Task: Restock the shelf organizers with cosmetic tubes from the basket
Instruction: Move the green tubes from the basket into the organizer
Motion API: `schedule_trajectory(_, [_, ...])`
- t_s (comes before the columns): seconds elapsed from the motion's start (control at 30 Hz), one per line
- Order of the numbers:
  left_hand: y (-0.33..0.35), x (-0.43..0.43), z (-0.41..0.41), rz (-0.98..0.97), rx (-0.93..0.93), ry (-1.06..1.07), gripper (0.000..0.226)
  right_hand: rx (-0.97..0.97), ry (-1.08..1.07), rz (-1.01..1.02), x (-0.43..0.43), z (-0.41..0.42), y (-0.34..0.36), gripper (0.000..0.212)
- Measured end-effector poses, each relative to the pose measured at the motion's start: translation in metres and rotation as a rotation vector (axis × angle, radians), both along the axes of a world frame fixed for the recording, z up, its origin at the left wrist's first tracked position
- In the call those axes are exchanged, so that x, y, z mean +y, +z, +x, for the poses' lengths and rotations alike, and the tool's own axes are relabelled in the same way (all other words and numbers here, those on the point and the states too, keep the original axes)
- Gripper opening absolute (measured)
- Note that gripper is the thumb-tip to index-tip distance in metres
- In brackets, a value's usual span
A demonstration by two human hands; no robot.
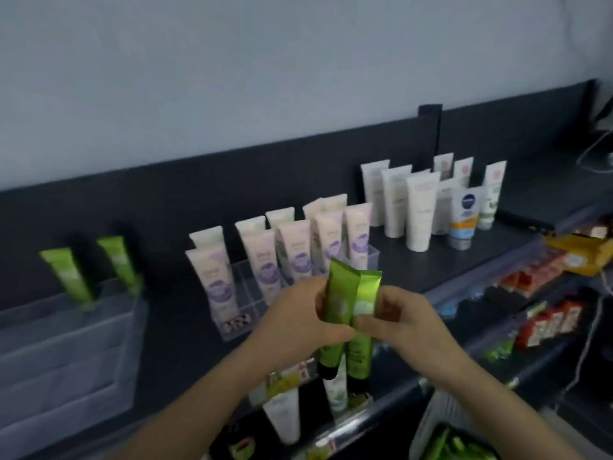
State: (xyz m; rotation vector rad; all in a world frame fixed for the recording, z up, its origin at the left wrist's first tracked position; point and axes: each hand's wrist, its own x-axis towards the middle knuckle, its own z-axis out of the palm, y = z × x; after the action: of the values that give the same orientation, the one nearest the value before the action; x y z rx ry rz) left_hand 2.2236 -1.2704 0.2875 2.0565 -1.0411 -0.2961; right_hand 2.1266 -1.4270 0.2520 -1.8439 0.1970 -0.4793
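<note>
1. Basket [428, 423]: it sits nearest you, at the lower right edge of view, below the shelf's front edge. Green tubes [461, 446] lie in it.
2. Hands: both are raised in front of the shelf [431, 270], over its front edge. Your left hand [298, 323] has its fingers curled round the left green tube [336, 300]. Your right hand [398, 320] pinches the right green tube [365, 300], thumb on its face. The two tubes touch side by side, crimped ends up.
3. Open room: a bare strip of shelf [172, 310] separates the left organizer [66, 343] from the middle organizer [242, 283].
4. Left organizer: two green tubes [68, 275] stand at its back edge, tilted.
5. Middle organizer: lilac-printed tubes [265, 260] fill it in rows.
6. Far right of the shelf: white tubes [419, 210] stand upright near the back panel [199, 180].
</note>
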Motion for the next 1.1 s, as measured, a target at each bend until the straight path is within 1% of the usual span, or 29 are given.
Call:
schedule_trajectory(0.07, [0.019, 0.037, 0.011, 0.002, -0.053, 0.047, 0.048, -0.041, 0.055, -0.013, 0.032, 0.018, 0.017, 0.034])
schedule_trajectory(0.17, [0.039, 0.093, 0.030, -0.002, -0.110, 0.186, 0.032, -0.054, 0.136, -0.055, 0.084, 0.045, 0.035, 0.041])
schedule_trajectory(0.2, [0.045, 0.111, 0.033, -0.007, -0.133, 0.225, 0.029, -0.053, 0.162, -0.070, 0.100, 0.053, 0.038, 0.038])
schedule_trajectory(0.3, [0.052, 0.159, 0.043, -0.020, -0.191, 0.342, 0.033, -0.053, 0.189, -0.066, 0.145, 0.077, 0.042, 0.010])
schedule_trajectory(0.37, [0.055, 0.191, 0.054, -0.035, -0.215, 0.463, 0.032, -0.071, 0.213, -0.036, 0.177, 0.091, 0.045, 0.009])
schedule_trajectory(0.43, [0.057, 0.222, 0.071, -0.065, -0.239, 0.586, 0.029, -0.108, 0.206, -0.044, 0.208, 0.107, 0.051, 0.010])
schedule_trajectory(0.57, [0.063, 0.273, 0.114, -0.138, -0.280, 0.781, 0.032, -0.218, 0.143, -0.074, 0.254, 0.147, 0.064, 0.014])
schedule_trajectory(0.67, [0.061, 0.297, 0.147, -0.218, -0.300, 0.887, 0.034, -0.246, 0.074, -0.023, 0.276, 0.183, 0.069, 0.010])
schedule_trajectory(0.77, [0.052, 0.311, 0.176, -0.250, -0.293, 0.918, 0.034, -0.242, 0.004, 0.026, 0.290, 0.218, 0.067, 0.010])
schedule_trajectory(0.87, [0.041, 0.317, 0.199, -0.221, -0.279, 0.897, 0.035, -0.246, -0.051, -0.038, 0.297, 0.250, 0.061, 0.012])
schedule_trajectory(1.0, [0.027, 0.321, 0.220, -0.153, -0.244, 0.859, 0.040, -0.211, -0.107, -0.065, 0.301, 0.287, 0.053, 0.013])
schedule_trajectory(1.1, [0.017, 0.324, 0.225, -0.121, -0.217, 0.829, 0.041, -0.158, -0.078, -0.171, 0.303, 0.302, 0.046, 0.013])
